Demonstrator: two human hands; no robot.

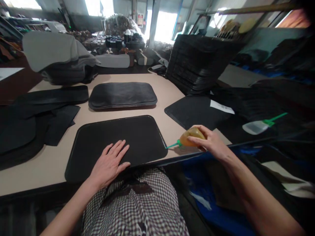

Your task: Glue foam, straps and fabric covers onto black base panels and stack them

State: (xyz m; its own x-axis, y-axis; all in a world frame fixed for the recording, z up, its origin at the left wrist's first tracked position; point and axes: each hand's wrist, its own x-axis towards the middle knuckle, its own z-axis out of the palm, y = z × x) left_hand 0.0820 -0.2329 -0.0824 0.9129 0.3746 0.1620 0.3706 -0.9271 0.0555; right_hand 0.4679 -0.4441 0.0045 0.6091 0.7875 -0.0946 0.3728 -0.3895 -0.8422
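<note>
Black, black and more black: the panel (pixel 118 139) was black, the sheet stack (pixel 123 94) was black, the tall pile (pixel 197 62) too, while the tabletop (pixel 167 114) was beige! And what a burst from the bottle (pixel 191 135), amber with a vivid green nozzle (pixel 173 144); the second bottle (pixel 254 128) was cloudy white, green at its tip (pixel 278 118). Pale grey dressed the draped sheets (pixel 49 50), strong blue marked the material (pixel 221 213) below, and dark-and-white checks ran across the clothing (pixel 155 219)!

A flat black rectangular panel with rounded corners (pixel 139 139), its far and right edges glossy, lies on the beige tabletop (pixel 167 93). A translucent amber squeeze bottle (pixel 190 134) tilts sideways, green nozzle tip at the panel's near right corner.
</note>
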